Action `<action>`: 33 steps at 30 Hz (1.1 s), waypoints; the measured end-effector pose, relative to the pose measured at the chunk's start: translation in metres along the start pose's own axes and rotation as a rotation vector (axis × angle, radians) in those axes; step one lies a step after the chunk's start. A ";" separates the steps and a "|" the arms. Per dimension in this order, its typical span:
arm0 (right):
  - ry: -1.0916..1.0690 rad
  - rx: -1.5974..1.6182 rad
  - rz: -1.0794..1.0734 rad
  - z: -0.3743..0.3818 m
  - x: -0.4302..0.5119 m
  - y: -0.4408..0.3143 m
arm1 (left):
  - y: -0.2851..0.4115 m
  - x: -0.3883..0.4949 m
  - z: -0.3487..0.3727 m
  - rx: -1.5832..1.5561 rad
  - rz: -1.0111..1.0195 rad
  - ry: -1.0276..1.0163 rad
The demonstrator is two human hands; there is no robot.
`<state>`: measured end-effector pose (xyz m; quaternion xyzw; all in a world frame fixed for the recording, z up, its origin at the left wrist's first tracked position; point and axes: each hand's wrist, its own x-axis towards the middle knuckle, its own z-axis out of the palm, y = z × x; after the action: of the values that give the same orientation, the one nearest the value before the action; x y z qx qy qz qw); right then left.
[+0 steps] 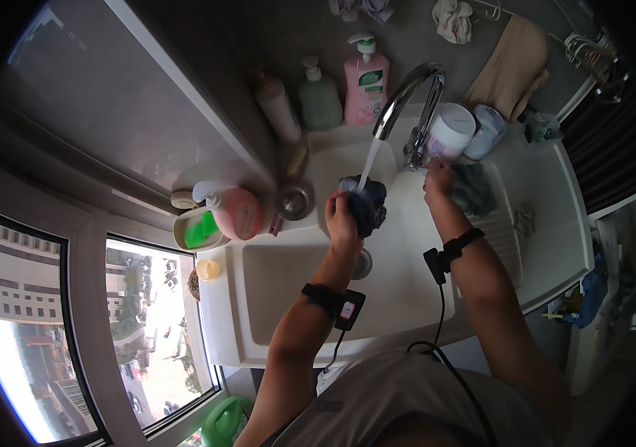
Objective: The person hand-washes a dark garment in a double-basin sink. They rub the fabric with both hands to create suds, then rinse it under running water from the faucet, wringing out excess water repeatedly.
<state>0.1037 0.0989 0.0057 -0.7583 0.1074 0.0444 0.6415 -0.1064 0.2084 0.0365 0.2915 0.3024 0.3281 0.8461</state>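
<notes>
My left hand grips a bunched dark blue cloth over the pale laundry sink. Water runs from the curved chrome faucet onto the cloth. At the base of the faucet, my right hand has its fingers on the small lever. A dark green wet cloth lies just right of that hand, on the sink's ribbed washboard. Below the left hand the metal drain shows in part.
Along the back stand a pink pump bottle, a green pump bottle and a white-lidded tub. On the left are a round pink bottle, a soap dish, a brush and a metal strainer. A beige cloth hangs at upper right.
</notes>
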 end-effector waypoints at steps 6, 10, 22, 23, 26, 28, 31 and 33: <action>-0.038 0.099 0.064 -0.003 -0.007 -0.011 | 0.000 0.001 0.004 -0.011 0.033 -0.004; 0.073 0.253 0.158 -0.005 -0.050 -0.015 | 0.006 0.001 0.006 -0.010 -0.002 0.002; -0.959 0.773 0.656 0.046 -0.147 -0.007 | 0.018 0.008 0.014 0.741 0.538 -0.087; -0.998 0.818 0.615 0.049 -0.149 -0.003 | 0.019 0.007 0.015 0.972 0.685 -0.044; -1.055 0.885 0.604 0.058 -0.145 0.006 | 0.020 0.000 0.021 1.079 0.917 0.050; -1.014 0.820 0.479 0.064 -0.137 0.008 | 0.019 -0.008 0.024 1.004 0.947 0.005; -1.002 0.850 0.536 0.065 -0.132 0.007 | 0.022 -0.014 0.024 0.973 0.890 -0.204; -0.926 0.846 0.686 0.060 -0.136 0.003 | 0.032 -0.007 0.017 1.226 0.901 -0.242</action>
<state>-0.0249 0.1717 0.0202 -0.2710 0.0643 0.5157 0.8102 -0.1105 0.2174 0.0718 0.8373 0.1874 0.3806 0.3450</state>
